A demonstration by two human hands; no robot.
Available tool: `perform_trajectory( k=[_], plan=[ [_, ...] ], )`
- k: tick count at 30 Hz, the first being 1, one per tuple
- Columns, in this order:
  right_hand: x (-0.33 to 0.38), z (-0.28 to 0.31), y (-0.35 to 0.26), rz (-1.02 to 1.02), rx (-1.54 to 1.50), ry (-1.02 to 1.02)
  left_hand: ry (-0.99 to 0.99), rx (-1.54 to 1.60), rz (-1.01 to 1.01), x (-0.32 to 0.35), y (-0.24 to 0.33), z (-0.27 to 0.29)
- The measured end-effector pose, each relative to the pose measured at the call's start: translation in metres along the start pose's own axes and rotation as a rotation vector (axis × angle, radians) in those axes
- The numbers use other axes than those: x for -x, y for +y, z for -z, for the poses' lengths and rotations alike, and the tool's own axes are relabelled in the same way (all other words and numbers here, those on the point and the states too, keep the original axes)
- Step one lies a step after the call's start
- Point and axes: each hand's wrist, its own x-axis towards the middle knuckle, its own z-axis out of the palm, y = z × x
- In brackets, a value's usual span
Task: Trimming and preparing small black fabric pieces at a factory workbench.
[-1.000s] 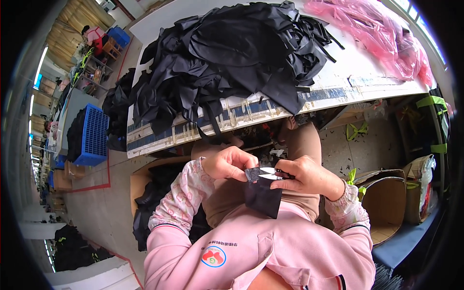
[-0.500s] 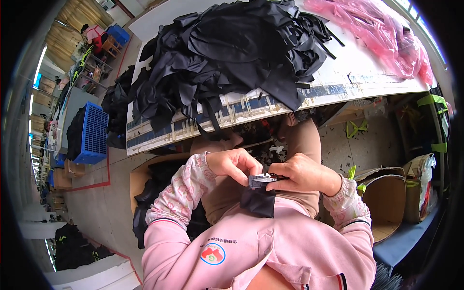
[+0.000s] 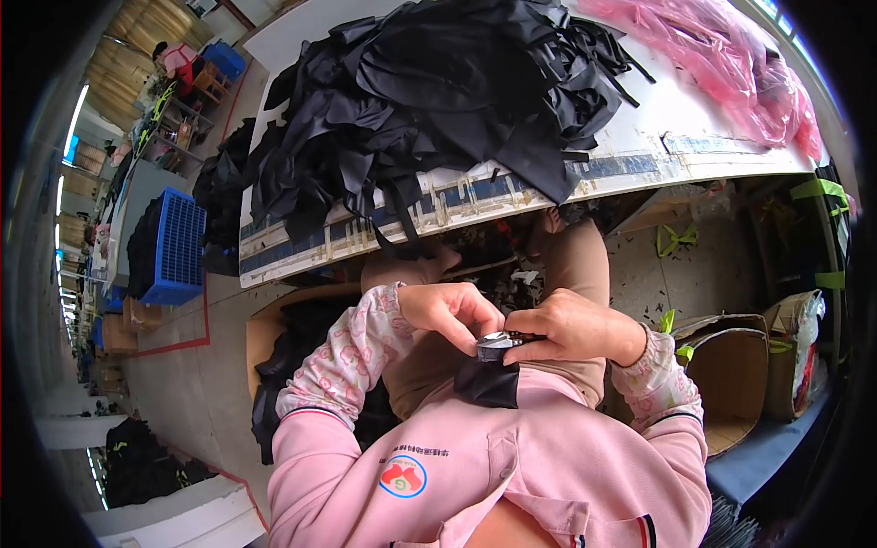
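Above my lap, my left hand (image 3: pixel 449 309) is closed, its fingertips pinching the upper edge of a small black fabric piece (image 3: pixel 487 384). The rest of that piece hangs down against my pink shirt. My right hand (image 3: pixel 574 326) is wrapped round small thread snips (image 3: pixel 494 342), whose silver blades point left and lie at the fabric's top edge. Both hands' fingertips nearly meet there. Whether a thread lies between the blades is too small to tell.
Ahead, a white table (image 3: pixel 694 157) bears a heap of black fabric pieces (image 3: pixel 438 82) and pink plastic film (image 3: pixel 722 68). A cardboard box (image 3: pixel 265 333) with black fabric stands at my left, an open carton (image 3: pixel 726 384) at my right. A blue crate (image 3: pixel 178 251) and a person (image 3: pixel 178 64) are farther left.
My left fingertips have shifted slightly right, toward my right hand. The snips' blades look closer together and have turned a little at the fabric's edge.
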Motion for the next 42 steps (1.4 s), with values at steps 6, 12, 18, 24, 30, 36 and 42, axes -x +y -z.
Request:
perform_trajectory(
  k=[6, 12, 18, 24, 30, 36, 42],
  plan=[
    [0.006, 0.0, 0.006, -0.048, -0.072, 0.039, 0.021, 0.008, -0.033, 0.004, -0.005, 0.001],
    [0.015, -0.006, 0.001, -0.261, 0.029, 0.383, 0.553, 0.007, -0.361, 0.002, -0.014, -0.012],
    [0.004, -0.015, -0.007, -0.242, 0.184, 0.464, 0.847, -0.241, -0.597, -0.007, -0.018, -0.021],
    [0.001, -0.014, -0.005, -0.277, 0.116, 0.465, 0.87, -0.301, -0.585, -0.007, -0.014, -0.028],
    [0.002, -0.013, -0.004, -0.317, -0.003, 0.42, 0.872, -0.252, -0.57, -0.005, -0.017, -0.029],
    [-0.002, -0.018, -0.004, -0.248, 0.059, 0.507, 0.847, -0.231, -0.607, -0.009, -0.022, -0.028],
    [-0.001, -0.015, -0.005, -0.24, 0.217, 0.465, 0.875, -0.245, -0.577, -0.01, -0.018, -0.032]
  ],
)
